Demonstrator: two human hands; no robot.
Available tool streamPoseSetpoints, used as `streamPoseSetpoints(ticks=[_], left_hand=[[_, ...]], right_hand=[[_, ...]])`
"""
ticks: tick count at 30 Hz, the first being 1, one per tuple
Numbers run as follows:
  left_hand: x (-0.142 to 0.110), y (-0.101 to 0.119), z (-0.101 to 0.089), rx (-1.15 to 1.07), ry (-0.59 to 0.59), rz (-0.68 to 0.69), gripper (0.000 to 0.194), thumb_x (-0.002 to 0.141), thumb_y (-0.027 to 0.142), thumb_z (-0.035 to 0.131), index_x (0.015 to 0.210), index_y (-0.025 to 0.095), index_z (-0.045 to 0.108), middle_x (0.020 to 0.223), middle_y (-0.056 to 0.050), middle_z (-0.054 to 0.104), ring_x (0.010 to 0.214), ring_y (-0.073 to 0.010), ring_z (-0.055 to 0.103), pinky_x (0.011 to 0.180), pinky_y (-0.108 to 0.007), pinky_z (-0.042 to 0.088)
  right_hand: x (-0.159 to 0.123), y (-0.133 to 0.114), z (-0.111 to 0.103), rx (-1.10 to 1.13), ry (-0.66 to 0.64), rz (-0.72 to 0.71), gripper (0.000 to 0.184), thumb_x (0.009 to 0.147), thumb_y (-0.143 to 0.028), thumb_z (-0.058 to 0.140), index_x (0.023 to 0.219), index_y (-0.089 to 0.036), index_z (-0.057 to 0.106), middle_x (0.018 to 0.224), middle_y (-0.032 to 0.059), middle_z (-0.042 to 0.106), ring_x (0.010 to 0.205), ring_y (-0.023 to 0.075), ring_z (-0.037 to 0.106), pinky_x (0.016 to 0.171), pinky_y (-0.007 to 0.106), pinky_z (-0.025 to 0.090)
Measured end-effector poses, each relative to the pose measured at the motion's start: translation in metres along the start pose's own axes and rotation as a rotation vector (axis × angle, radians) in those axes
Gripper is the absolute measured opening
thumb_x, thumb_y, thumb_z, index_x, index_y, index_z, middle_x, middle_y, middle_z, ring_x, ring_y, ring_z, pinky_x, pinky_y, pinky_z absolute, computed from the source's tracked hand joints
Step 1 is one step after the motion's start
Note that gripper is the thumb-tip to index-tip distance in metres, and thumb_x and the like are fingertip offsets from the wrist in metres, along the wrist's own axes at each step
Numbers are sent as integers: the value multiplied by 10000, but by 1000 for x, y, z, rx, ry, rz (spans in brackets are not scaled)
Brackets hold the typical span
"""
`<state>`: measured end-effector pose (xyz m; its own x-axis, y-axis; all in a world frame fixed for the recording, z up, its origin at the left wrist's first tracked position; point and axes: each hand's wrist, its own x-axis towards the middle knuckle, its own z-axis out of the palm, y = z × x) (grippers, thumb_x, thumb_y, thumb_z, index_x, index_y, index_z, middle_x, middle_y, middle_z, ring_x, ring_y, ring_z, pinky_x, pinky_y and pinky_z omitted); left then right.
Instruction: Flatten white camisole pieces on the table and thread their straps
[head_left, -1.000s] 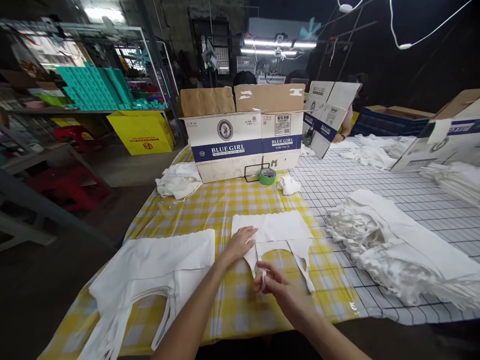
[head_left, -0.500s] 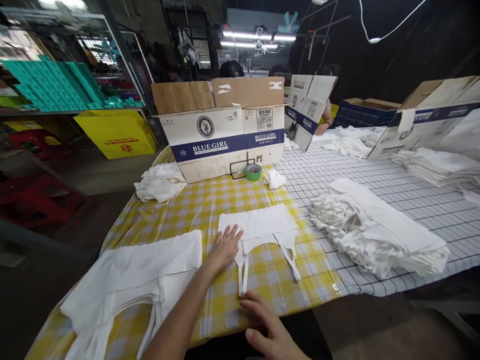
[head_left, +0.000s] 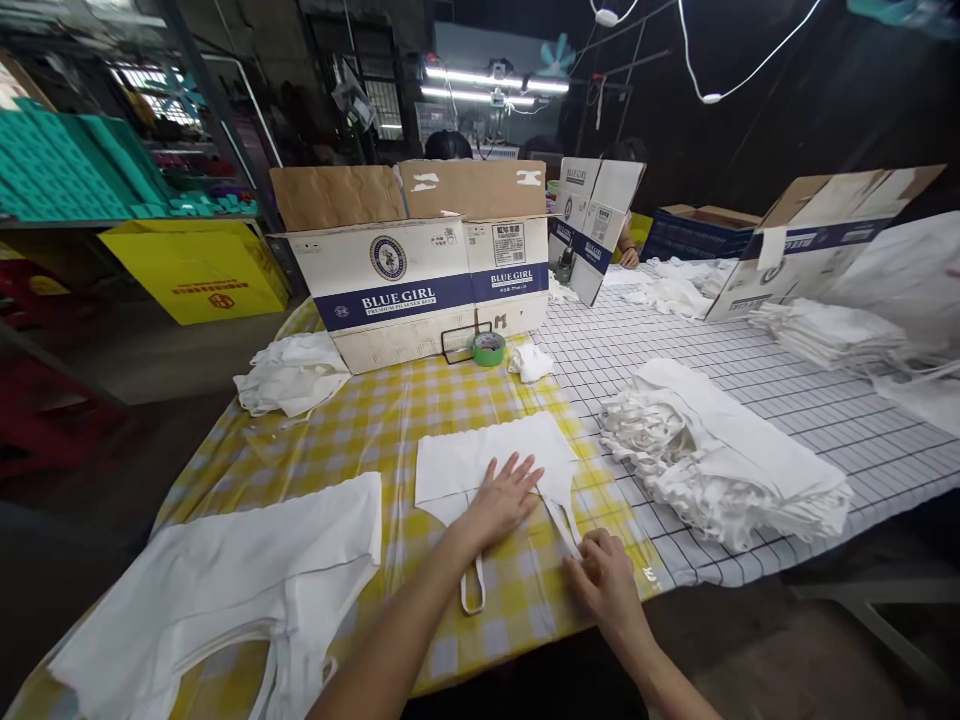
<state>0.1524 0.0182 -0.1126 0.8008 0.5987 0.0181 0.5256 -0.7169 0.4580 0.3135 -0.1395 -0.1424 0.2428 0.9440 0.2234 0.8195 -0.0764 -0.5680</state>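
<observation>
White cloth bag [head_left: 491, 455], thin soft fabric, rectangular with looped straps, flat on yellow-check desk [head_left: 375, 420]. Left hand [head_left: 501, 500] spread, pressing bag middle. Right hand [head_left: 604, 580] pinching right strap [head_left: 564, 520] end.

Two bare forearms and hands, nothing worn

Both arms enter from the bottom edge, uncovered from the elbow region down: no sleeve, cuff, glove, watch, bracelet or ring shows on either. The left hand [head_left: 504, 500] is seen from the back, its fingers slim, nails short and unpainted. The right hand [head_left: 604, 588], just nearer the bottom edge than the left hand, also shows its back and knuckles; its nails are mostly hidden. Nothing else of the body shows.
</observation>
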Motion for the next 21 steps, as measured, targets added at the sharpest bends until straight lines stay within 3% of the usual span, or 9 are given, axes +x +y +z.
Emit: streamPoseSetpoints(ticks=[3,6,9,11,14,17,21], left_hand=[[0,5,12,-6,-21,26,463,900,375,352,1359,343,298,1479,3,212,1365,-252,112,1075,-537,33],[-1,-6,9,-24,4,16,487,899,358,357,1374,344,253,1478,5,217,1359,-231,152,1085,-507,83],[-3,-33,-14,33,184,-195,488,888,277,362,1369,272,279,1441,-23,311,1330,-191,238,1093,-405,167],[-9,-56,-35,114,346,-494,442,874,239,365,1314,204,363,1371,-66,406,1272,-189,336,1051,-336,264],[-22,-88,-61,172,467,-870,405,864,286,367,1195,68,450,1224,-203,483,1121,-288,477,900,-401,392],[-34,-108,-72,139,465,-1009,430,808,361,457,1048,10,525,1094,-271,527,1001,-363,531,774,-453,420],[-34,-122,-72,-8,435,-1019,217,697,315,596,770,111,602,951,-174,618,946,-302,570,730,-349,421]], right_hand=[[-18,4,-6,37,-41,-28,132,831,-318,494,748,-227,542,880,64,533,823,230,511,717,371,410],[-32,16,-7,77,9,-53,184,829,-323,497,993,-270,564,1008,84,531,933,260,513,785,402,418],[-15,28,-7,95,98,-58,298,829,-333,484,1120,-284,520,1081,98,520,1005,280,500,830,422,409],[20,31,-12,99,92,-38,267,847,-319,444,1093,-258,531,1061,96,535,999,260,507,837,396,409],[94,31,-19,67,64,69,266,858,-292,391,1058,-193,536,1037,106,553,1002,229,505,859,351,388],[165,27,-14,23,21,195,229,823,-323,421,884,-158,568,913,119,582,903,242,534,772,347,393],[221,19,8,48,-89,270,117,671,-240,573,610,-175,496,630,46,552,648,198,531,575,276,344]])
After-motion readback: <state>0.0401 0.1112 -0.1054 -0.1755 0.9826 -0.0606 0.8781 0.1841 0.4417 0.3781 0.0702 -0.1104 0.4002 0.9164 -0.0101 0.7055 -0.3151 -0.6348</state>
